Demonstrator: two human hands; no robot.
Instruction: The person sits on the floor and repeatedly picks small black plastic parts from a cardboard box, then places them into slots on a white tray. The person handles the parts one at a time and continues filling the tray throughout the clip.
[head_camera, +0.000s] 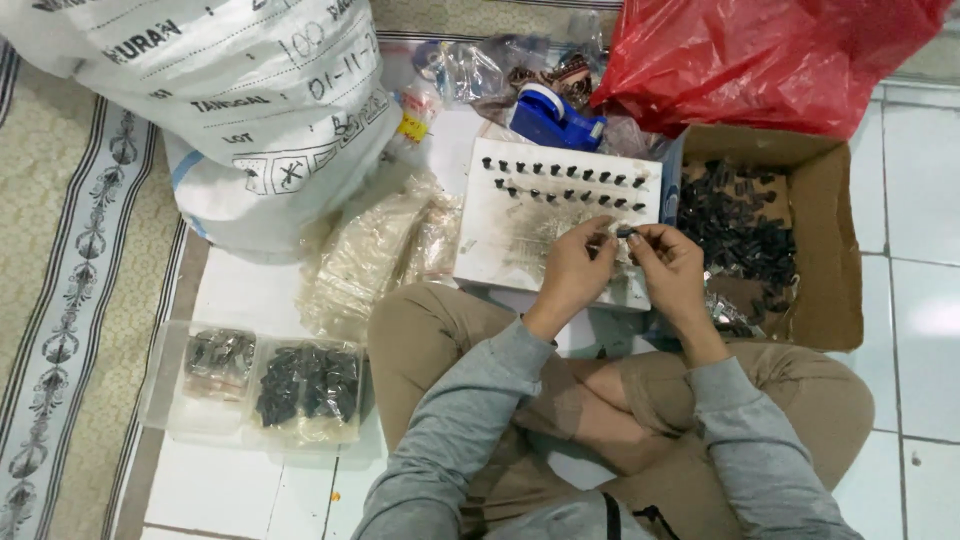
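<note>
White woven plastic sack (230, 90) fills the upper left, its top cut off by the frame and its printing only partly legible. Next to it at the top right, a crumpled red plastic bag (770, 55) runs out of view and hides the far edge of the open brown cardboard box (835, 250), which holds a heap of small black parts (745, 235) too small to make out singly. A flat white foam board (540, 225) lies on the tiled floor (925, 190) in front of the crossed legs, with two rows of black pieces stuck upright along its far edge; its near part is covered by the hands. Clear plastic bags of pale parts (375, 255) lie left of it, their contents blurred. A clear plastic tray (160, 385) at lower left holds bagged dark parts. A blue tape dispenser (555, 118) sits beyond the board. The left hand (575, 270) and right hand (670, 265) meet over the board, each grip pinched nearly closed on one tiny black piece (625, 232) held between them; its shape is hard to tell.
</note>
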